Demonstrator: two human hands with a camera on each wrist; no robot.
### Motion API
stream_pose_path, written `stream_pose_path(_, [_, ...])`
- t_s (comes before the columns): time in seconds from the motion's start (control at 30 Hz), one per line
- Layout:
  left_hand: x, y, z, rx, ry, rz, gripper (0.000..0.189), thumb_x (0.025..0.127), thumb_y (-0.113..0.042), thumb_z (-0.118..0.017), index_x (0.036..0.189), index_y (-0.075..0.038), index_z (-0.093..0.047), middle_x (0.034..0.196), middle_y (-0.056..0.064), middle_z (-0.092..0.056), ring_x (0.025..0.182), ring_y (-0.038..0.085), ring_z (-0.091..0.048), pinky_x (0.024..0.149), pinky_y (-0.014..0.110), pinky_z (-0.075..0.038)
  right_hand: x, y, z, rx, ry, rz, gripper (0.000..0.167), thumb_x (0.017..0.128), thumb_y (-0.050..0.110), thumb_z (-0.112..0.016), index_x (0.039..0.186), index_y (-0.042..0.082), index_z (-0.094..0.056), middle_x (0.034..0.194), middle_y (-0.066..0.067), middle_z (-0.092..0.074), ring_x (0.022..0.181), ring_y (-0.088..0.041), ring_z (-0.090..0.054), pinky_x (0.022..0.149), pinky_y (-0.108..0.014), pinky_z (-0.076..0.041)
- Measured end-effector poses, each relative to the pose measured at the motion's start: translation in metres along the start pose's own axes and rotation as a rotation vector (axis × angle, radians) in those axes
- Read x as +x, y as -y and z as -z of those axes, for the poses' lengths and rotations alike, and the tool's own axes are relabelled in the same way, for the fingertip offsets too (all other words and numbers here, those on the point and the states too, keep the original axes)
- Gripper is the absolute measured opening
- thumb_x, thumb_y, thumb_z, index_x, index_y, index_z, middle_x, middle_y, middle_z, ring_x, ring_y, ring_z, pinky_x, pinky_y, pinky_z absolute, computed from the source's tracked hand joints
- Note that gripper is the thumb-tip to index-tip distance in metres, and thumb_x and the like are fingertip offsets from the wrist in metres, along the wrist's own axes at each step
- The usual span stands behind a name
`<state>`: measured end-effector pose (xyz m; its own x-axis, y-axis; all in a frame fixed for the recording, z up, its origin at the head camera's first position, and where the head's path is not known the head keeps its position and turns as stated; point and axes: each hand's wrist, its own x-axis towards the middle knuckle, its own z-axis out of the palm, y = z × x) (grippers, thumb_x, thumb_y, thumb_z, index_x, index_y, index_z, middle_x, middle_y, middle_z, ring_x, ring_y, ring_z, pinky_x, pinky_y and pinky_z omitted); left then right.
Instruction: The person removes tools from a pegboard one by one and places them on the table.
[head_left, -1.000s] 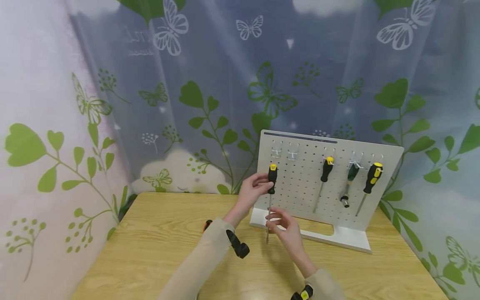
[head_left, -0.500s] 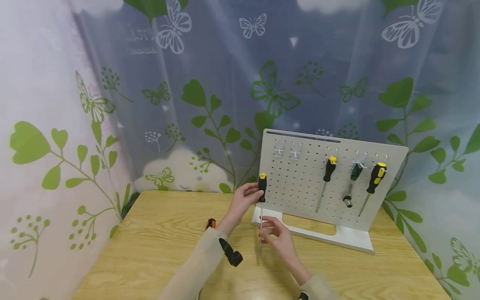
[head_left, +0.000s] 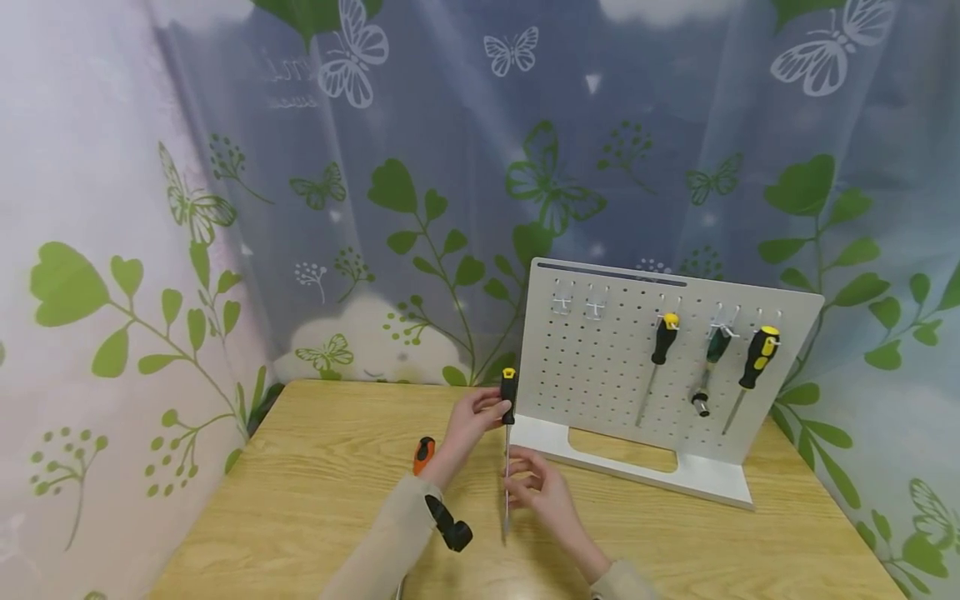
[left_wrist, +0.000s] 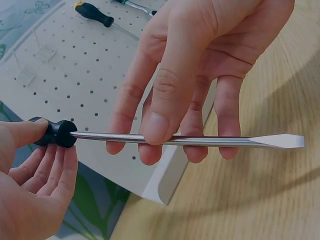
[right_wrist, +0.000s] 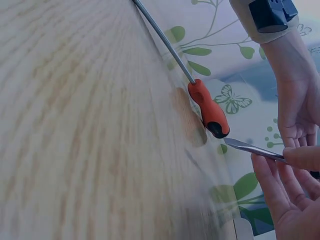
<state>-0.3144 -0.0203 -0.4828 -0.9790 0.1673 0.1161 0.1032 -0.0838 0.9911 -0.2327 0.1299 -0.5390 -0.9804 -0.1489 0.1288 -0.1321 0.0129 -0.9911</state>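
A flat-blade screwdriver (head_left: 507, 398) with a black handle and yellow end is held upright between both hands, left of the pegboard. My left hand (head_left: 472, 419) pinches its handle between thumb and fingers. Lower down, my right hand (head_left: 546, 493) pinches the steel shaft (left_wrist: 220, 142); the left wrist view shows its thumb on one side and fingers behind. The flat tip (left_wrist: 287, 141) points down, beyond the right fingers. Beside my left forearm lies an orange-and-black screwdriver (right_wrist: 207, 107) on the table, its shaft partly hidden by the sleeve in the head view.
A white pegboard (head_left: 577, 375) stands at the right on the wooden table (head_left: 337, 442). From its hooks hang a yellow-ended screwdriver (head_left: 664, 340), a green-handled tool (head_left: 717, 344) and a black-and-yellow screwdriver (head_left: 759, 358). Two clear hooks (head_left: 595, 304) at its upper left hold nothing. A patterned curtain hangs behind.
Both hands have moved left and down toward the person with the screwdriver, away from the pegboard. More of the orange screwdriver handle shows beside the left forearm.
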Motion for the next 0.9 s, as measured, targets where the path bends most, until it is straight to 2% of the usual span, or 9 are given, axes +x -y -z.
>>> stream_pose_path(0.17, [-0.007, 0.004, 0.007, 0.003, -0.022, 0.026, 0.04, 0.097, -0.007, -0.068, 0.13, 0.014, -0.057, 0.121, 0.029, -0.065, 0.097, 0.018, -0.068, 0.089, 0.039, -0.061, -0.003, -0.004, -0.007, 0.01, 0.035, 0.007, 0.044, 0.092, -0.007, -0.067, 0.133, -0.013, -0.052, 0.105, -0.028, -0.064, 0.078, -0.021, -0.071, 0.065, -0.041, -0.064])
stream_pose_path(0.33, [-0.015, 0.01, 0.015, 0.0, -0.037, 0.056, 0.041, 0.097, -0.007, -0.067, 0.13, 0.016, -0.055, 0.12, 0.031, -0.065, 0.097, 0.021, -0.069, 0.09, 0.042, -0.06, -0.008, -0.01, -0.011, 0.024, 0.101, 0.095, 0.043, 0.092, -0.005, -0.067, 0.129, -0.017, -0.05, 0.097, -0.011, -0.066, 0.075, -0.012, -0.07, 0.062, -0.037, -0.064])
stream_pose_path(0.43, [-0.017, 0.016, 0.019, 0.006, -0.031, 0.061, 0.041, 0.098, -0.007, -0.066, 0.129, 0.017, -0.055, 0.118, 0.03, -0.066, 0.097, 0.021, -0.069, 0.091, 0.044, -0.06, -0.01, -0.013, -0.015, 0.027, 0.109, 0.077, 0.043, 0.091, -0.005, -0.067, 0.129, -0.017, -0.05, 0.096, -0.006, -0.065, 0.072, -0.01, -0.068, 0.061, -0.034, -0.064])
stream_pose_path(0.63, [-0.023, 0.024, 0.026, 0.013, -0.036, 0.085, 0.041, 0.098, -0.007, -0.066, 0.13, 0.015, -0.055, 0.117, 0.03, -0.066, 0.094, 0.021, -0.071, 0.09, 0.045, -0.06, -0.013, -0.011, -0.024, 0.018, 0.086, -0.044, 0.044, 0.09, -0.008, -0.068, 0.13, -0.016, -0.051, 0.101, -0.019, -0.065, 0.069, -0.01, -0.066, 0.061, -0.037, -0.064])
stream_pose_path(0.8, [-0.03, 0.027, 0.031, 0.033, -0.047, 0.089, 0.04, 0.098, -0.003, -0.066, 0.131, 0.015, -0.053, 0.115, 0.034, -0.065, 0.093, 0.025, -0.071, 0.09, 0.05, -0.059, -0.015, -0.014, -0.031, -0.005, 0.096, -0.067, 0.041, 0.089, -0.012, -0.067, 0.126, -0.018, -0.052, 0.101, -0.029, -0.064, 0.07, -0.016, -0.066, 0.062, -0.046, -0.063])
stream_pose_path(0.9, [-0.033, 0.029, 0.034, 0.067, -0.052, 0.096, 0.04, 0.097, -0.003, -0.065, 0.13, 0.015, -0.053, 0.116, 0.035, -0.065, 0.094, 0.029, -0.071, 0.089, 0.052, -0.059, -0.016, -0.016, -0.034, -0.021, 0.102, -0.076, 0.04, 0.088, -0.012, -0.068, 0.125, -0.018, -0.053, 0.101, -0.03, -0.064, 0.071, -0.019, -0.068, 0.062, -0.048, -0.063])
